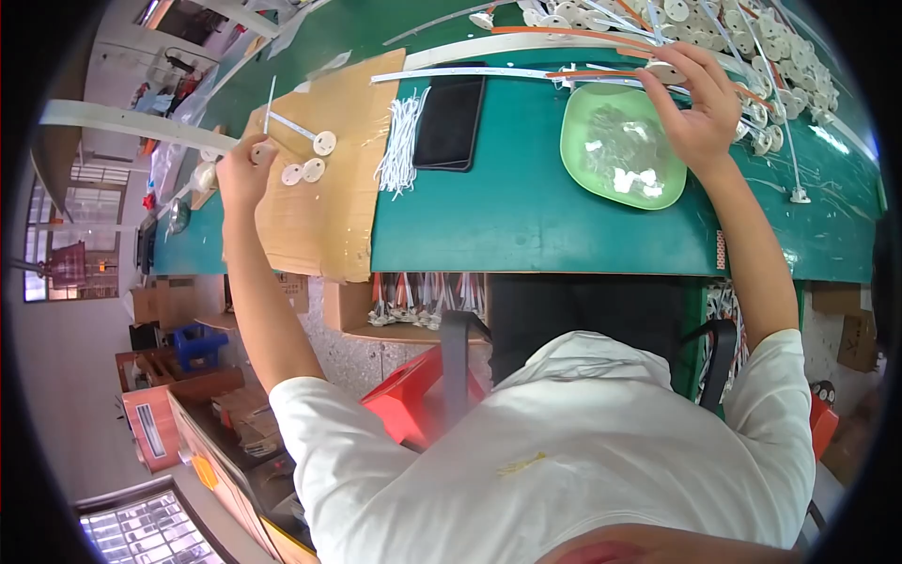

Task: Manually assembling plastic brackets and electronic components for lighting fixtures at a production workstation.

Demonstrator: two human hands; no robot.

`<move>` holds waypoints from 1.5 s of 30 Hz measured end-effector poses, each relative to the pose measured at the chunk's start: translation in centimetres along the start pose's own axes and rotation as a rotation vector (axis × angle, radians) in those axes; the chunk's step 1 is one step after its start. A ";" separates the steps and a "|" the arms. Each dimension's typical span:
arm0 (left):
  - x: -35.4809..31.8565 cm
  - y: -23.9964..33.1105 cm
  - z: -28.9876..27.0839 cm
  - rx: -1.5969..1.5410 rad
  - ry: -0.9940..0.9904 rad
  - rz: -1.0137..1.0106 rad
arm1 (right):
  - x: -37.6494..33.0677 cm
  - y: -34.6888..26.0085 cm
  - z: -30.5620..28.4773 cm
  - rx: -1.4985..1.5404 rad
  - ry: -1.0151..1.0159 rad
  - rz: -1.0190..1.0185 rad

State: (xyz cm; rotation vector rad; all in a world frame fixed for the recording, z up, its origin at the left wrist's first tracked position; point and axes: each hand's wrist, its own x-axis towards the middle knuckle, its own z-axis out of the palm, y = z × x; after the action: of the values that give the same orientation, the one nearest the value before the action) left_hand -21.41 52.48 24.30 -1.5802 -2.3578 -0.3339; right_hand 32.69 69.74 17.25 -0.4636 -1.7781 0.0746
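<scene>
My left hand (246,174) is over the left part of the cardboard sheet (338,216), fingers pinched on a small white disc (262,153). A thin white strip (271,99) rises beside its fingertips. Two white discs (303,172) lie side by side to the right of it, and another disc (324,143) has a strip attached. My right hand (705,108) curves above the far right rim of a light green tray (575,155). Its thumb and fingers close around a white disc (665,72) at the end of an orange-and-white strip (583,74).
A bundle of white ties (402,141) lies beside a black phone (451,122). Clear, shiny material (625,136) fills the tray. Discs and strips are heaped (780,66) at the far right of the green table (526,226). A cardboard box (352,315) stands below the table edge.
</scene>
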 end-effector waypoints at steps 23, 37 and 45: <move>2.3 34.0 8.0 -0.356 -0.234 0.655 | 1.2 -0.3 -0.6 -0.108 0.063 -0.023; 3.7 32.2 5.6 0.075 -0.009 0.896 | 1.6 -0.7 -1.3 -0.079 0.115 -0.041; 6.1 29.7 6.7 0.060 0.292 0.669 | 1.9 -1.8 -0.7 0.013 0.050 0.050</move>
State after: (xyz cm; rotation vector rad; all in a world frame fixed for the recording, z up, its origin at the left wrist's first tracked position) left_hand 3.22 71.11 21.20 -2.0084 -1.5029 -0.3071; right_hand 32.54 68.66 19.71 -0.4968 -1.7167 0.1083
